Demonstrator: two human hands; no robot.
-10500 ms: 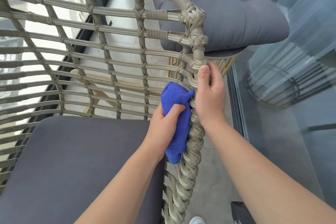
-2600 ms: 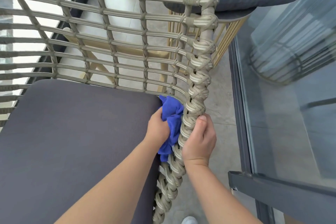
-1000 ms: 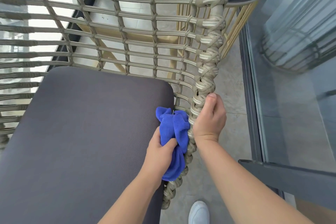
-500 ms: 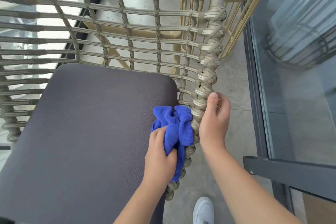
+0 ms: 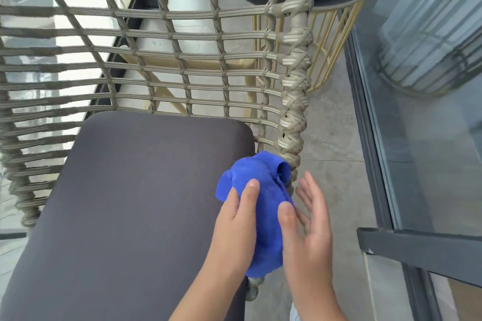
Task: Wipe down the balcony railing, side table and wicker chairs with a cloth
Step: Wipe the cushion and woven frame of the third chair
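- Head view: blue cloth (image 5: 263,206) bunched against the lower part of the wicker chair's braided front post (image 5: 293,101), beside the right front corner of the dark seat cushion (image 5: 130,203).
- Left hand (image 5: 236,227) grips the cloth, thumb lying across its top.
- Right hand (image 5: 309,224) sits just right of the cloth, fingers straight and spread, thumb touching the fabric; it holds nothing.
- Hands close together, cloth between them.
- Side table (image 5: 336,10) with gold wire legs stands behind the post.
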